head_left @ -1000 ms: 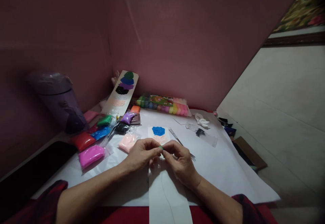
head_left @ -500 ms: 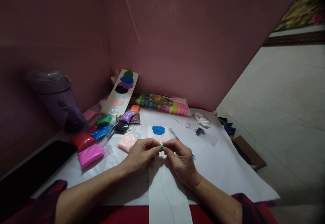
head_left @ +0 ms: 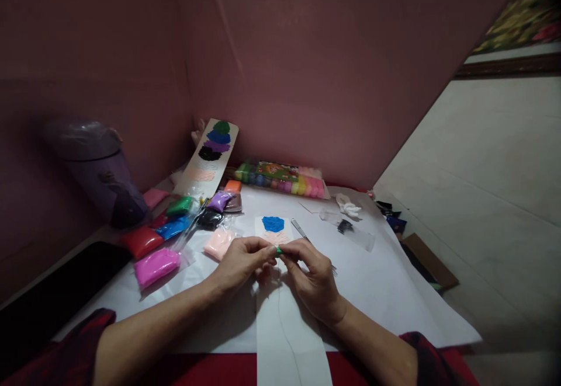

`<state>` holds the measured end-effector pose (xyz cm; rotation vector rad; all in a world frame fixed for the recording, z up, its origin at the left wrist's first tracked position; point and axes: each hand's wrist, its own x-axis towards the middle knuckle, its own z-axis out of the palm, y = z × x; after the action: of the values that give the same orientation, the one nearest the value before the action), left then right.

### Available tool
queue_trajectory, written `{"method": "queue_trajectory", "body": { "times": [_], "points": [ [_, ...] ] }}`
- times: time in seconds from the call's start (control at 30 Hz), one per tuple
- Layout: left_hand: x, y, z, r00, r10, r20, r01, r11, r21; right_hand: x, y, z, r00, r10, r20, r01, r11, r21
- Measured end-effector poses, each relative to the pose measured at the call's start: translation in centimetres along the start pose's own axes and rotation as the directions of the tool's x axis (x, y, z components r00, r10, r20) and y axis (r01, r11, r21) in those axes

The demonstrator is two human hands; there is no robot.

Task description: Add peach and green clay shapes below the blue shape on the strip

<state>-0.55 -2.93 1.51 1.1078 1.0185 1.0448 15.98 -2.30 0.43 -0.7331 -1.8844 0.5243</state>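
Observation:
Between my two hands is a small piece of green clay (head_left: 279,250), pinched at the fingertips. My left hand (head_left: 244,262) closes on it from the left with thumb and forefinger. From the other side my right hand (head_left: 312,275) grips it the same way. Both hands are over a long white card strip (head_left: 287,327) with a thin line drawn down it. At the strip's far end lie a blue clay patch (head_left: 273,224) and, just nearer, a pale peach patch (head_left: 275,237), partly hidden by my fingers.
Several clay packets, such as a pink one (head_left: 156,267) and a peach one (head_left: 219,244), lie on the left. A finished-looking card (head_left: 188,183) leans behind them near a purple tumbler (head_left: 103,170). A metal tool (head_left: 299,228) lies right of the strip. A multicoloured clay pack (head_left: 280,180) sits by the wall.
My fingers have shifted slightly around the green clay, the left thumb now lying higher against it. The surrounding things have stayed in place.

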Motion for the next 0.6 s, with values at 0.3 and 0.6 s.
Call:
{"method": "queue_trajectory", "body": {
  "times": [0.3, 0.6],
  "points": [
    [-0.12, 0.25, 0.12, 1.0, 0.009, 0.026, -0.008, 0.999, -0.037, -0.2, -0.22, 0.08, 0.999, 0.047, 0.005, -0.047, 0.998, -0.04],
    [-0.05, -0.24, 0.18, 0.997, 0.003, 0.071, 0.006, 0.991, -0.137, -0.17, 0.0, 0.03, 0.997, 0.04, 0.065, -0.04, 0.999, -0.009]
  ]
}}
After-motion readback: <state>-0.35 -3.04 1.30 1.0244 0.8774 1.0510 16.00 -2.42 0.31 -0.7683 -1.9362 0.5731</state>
